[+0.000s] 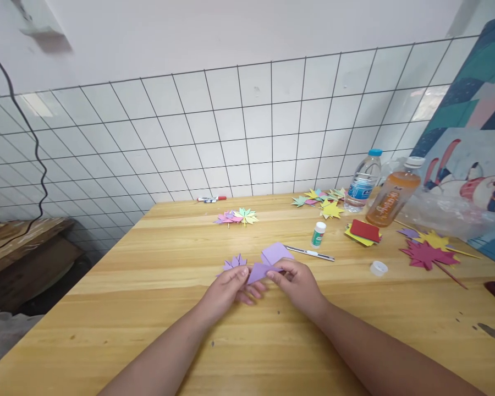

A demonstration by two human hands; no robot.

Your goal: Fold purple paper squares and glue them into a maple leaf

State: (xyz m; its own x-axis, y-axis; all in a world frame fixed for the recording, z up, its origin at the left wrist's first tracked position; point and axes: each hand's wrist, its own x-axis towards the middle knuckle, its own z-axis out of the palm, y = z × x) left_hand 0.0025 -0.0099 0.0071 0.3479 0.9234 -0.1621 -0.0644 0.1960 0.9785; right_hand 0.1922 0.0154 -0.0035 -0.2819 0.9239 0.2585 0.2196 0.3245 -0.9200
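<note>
Between my two hands, a folded piece of purple paper (259, 271) is held above the wooden table. My left hand (231, 285) pinches its left corner between thumb and fingers. On the right side, my right hand (297, 281) grips the same paper with thumb and forefinger. Just beyond lies a flat purple paper sheet (277, 252); whether it touches the folded piece I cannot tell. A purple folded-paper leaf (235, 263) rests behind my left hand, which partly hides it. Close to the sheet's right edge is a slim craft knife (310, 253).
A glue stick (318, 235), its white cap (379, 268) and red and yellow paper squares (363, 231) sit to the right. Paper leaves (236, 216) and markers (212, 199) lie farther back. A water bottle (363, 181), an orange drink bottle (394, 193) and a crimson paper leaf (428, 254) stand or lie at right.
</note>
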